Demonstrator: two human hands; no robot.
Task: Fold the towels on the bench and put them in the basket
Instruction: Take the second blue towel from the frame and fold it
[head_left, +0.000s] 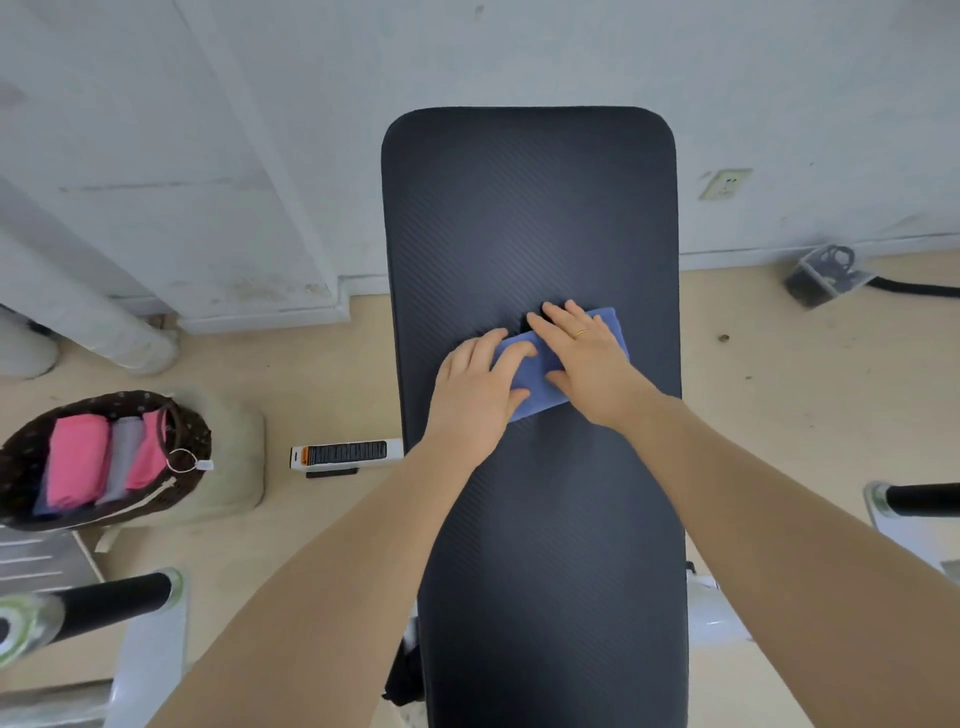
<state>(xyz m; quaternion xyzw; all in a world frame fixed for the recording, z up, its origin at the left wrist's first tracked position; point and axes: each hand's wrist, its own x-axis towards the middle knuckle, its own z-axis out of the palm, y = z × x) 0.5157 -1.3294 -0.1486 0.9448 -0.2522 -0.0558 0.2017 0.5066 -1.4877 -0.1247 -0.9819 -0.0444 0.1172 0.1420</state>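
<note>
Towel (524, 387) blue, folded small on bench (530, 208); left hand (475, 392), right hand (589, 364) press flat.

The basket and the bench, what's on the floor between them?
In the head view, a white device with a dark grille and orange stripe lies on the floor between the basket and the bench, beside the bench's edge.

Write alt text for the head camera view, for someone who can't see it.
Both hands, left hand and right hand, press flat on a small folded blue towel on a black padded bench. To the left on the floor, a dark wicker basket holds folded pink and grey towels.
</note>
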